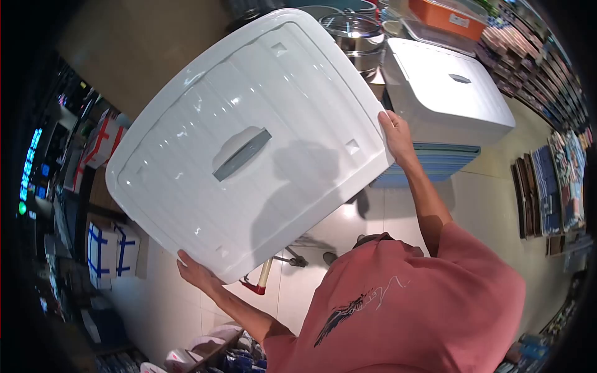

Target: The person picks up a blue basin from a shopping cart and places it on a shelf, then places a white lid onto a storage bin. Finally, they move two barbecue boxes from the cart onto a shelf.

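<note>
A large white plastic lid or panel (298, 105) with a grey handle (242, 154) at its middle is held up in front of my body, tilted. My left hand (198, 272) grips its lower left edge, fingers mostly hidden beneath. On the right edge, near the corner, my right hand (396, 132) is closed with the thumb on top. The underside of the white piece is out of sight. A shadow falls across its lower right part.
At the right stands a white box (448, 81) with a grey handle, above stacked blue items (429, 163). Behind are a glass-lidded pot (352, 31) and an orange container (449, 17). Taped boxes (112, 252) stand at left; folded textiles (550, 186) lie far right.
</note>
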Demonstrator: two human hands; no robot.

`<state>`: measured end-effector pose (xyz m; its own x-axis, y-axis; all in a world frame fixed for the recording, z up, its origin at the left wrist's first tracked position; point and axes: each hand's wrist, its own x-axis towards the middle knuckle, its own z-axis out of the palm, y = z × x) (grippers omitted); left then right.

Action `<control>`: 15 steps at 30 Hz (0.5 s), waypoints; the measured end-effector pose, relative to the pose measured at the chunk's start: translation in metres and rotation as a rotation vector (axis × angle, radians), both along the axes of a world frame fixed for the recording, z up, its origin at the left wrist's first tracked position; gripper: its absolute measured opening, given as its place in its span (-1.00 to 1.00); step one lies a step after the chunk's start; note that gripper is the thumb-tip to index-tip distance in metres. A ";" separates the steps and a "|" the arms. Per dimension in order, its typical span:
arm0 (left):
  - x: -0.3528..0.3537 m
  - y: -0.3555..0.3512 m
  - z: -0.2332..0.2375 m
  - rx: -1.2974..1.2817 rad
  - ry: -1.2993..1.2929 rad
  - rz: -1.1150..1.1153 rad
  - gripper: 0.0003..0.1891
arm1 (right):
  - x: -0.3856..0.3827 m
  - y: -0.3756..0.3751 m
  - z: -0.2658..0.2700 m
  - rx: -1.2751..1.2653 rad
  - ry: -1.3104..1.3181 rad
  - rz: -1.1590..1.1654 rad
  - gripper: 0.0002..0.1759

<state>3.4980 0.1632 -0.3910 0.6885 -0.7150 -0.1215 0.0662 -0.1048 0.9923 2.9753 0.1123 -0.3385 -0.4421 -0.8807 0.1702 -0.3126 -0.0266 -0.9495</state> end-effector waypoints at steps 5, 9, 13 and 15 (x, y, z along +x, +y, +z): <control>-0.082 -0.038 0.026 -0.067 0.063 -0.177 -0.40 | -0.066 0.052 0.022 -0.148 0.110 -0.275 -0.51; -0.145 -0.070 0.017 -0.146 0.172 -0.332 -0.43 | -0.146 0.110 0.034 -0.208 0.103 -0.431 -0.54; -0.228 -0.093 0.023 -0.317 0.336 -0.663 -0.49 | -0.219 0.160 0.048 -0.187 0.147 -0.635 -0.51; -0.280 -0.098 0.034 -0.375 0.336 -0.893 -0.51 | -0.261 0.176 0.055 -0.193 0.147 -0.685 -0.51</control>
<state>3.2181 0.0655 -0.3566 -0.1426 -0.9816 0.1273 0.3972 0.0610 0.9157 2.7147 0.2881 -0.2838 -0.8444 -0.3627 0.3943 -0.4429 0.0584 -0.8947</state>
